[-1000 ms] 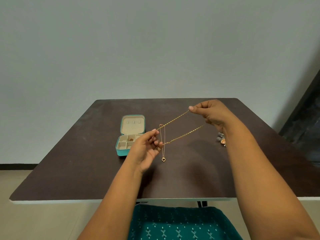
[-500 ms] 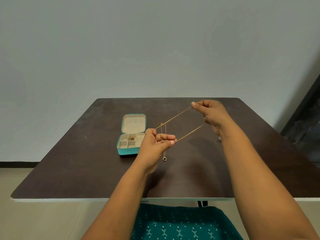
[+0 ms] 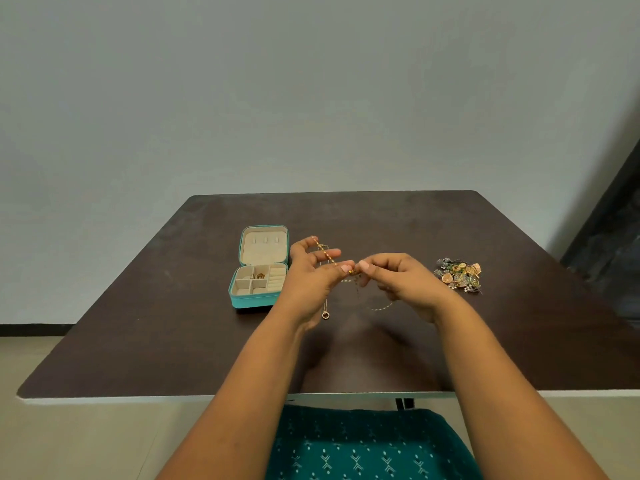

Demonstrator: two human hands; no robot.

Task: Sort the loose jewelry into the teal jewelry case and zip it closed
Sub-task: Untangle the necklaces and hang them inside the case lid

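Observation:
A thin gold chain necklace [image 3: 328, 255] hangs between both hands above the table's middle. My left hand [image 3: 313, 277] pinches it with thumb and fingertip, and its small ring pendant [image 3: 325, 315] dangles below. My right hand [image 3: 398, 284] pinches the chain right beside the left fingertips, and a slack loop of chain [image 3: 379, 308] droops under it. The teal jewelry case [image 3: 258, 303] lies open to the left of my hands, lid flat back, with a small gold piece [image 3: 259, 276] in one compartment. A heap of loose jewelry [image 3: 459, 273] sits to the right.
The dark brown table [image 3: 138, 334] has its near edge just above my lap, which is covered in teal patterned cloth [image 3: 363, 445]. A plain wall stands behind, and a dark panel [image 3: 609, 244] is at the far right.
My right hand has come in from the upper right to meet the left, so the stretched chain now hangs slack in a loop. The jewelry heap is uncovered.

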